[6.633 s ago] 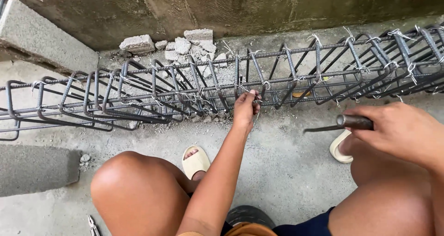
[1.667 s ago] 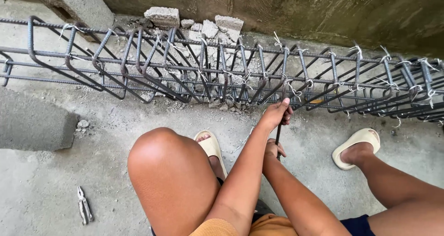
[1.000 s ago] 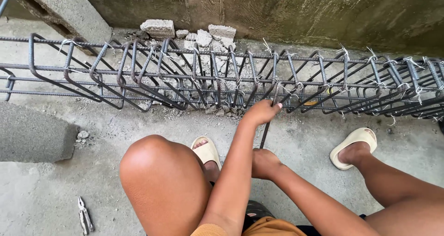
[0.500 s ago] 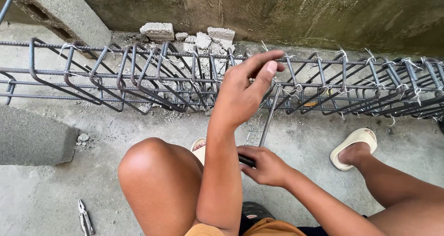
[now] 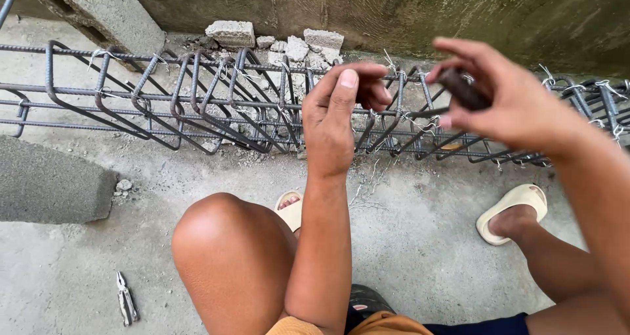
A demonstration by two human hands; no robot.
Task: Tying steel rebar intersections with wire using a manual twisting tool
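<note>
Squatting by the steel bar cage (image 5: pixel 197 105), the left hand (image 5: pixel 341 122) pinches fingertips together, maybe on thin wire; the right hand (image 5: pixel 505 99) grips a dark tool (image 5: pixel 462 89). Many joints look tied already.

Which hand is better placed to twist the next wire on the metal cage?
Probably the right hand: it grips the dark tool above the rebar cage. The left hand holds no tool.

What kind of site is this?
Likely a construction site, outdoors at ground level. A long rebar cage tied with wire lies on a rough concrete floor by a raw concrete wall, with broken block rubble behind it and pliers on the floor.
</note>
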